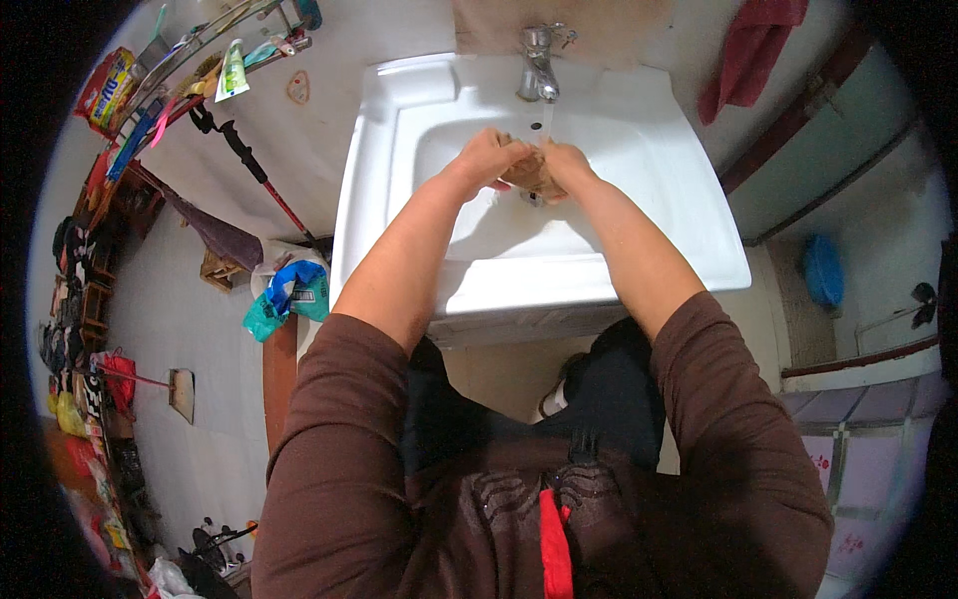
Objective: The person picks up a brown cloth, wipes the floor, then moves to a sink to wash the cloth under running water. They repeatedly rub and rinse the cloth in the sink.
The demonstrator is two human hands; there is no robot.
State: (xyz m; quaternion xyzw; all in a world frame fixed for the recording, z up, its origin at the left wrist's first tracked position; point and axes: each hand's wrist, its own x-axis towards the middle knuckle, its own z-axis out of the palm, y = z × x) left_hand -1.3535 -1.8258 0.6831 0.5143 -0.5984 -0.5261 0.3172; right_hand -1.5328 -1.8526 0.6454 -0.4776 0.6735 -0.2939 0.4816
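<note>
Over the basin of a white ceramic sink (658, 187), both my hands grip a wet brownish cloth-like piece (526, 171); its exact kind is hard to tell. My left hand (485, 161) holds its left side, thumb on top. On the right side, my right hand (566, 168) has hold of it under the tap, its fingers partly hidden. From the chrome faucet (539, 71) a thin stream of water (548, 116) runs down to my right hand. Below the piece, the metal drain (532, 199) shows in the basin.
A shelf (202, 45) at the upper left carries a toothpaste tube (233, 71) and other toiletries. Left of the sink, a trekking pole (258, 172) leans above a bin lined with plastic bags (292, 292). A red towel (756, 56) hangs at the right, near a blue basin (823, 269).
</note>
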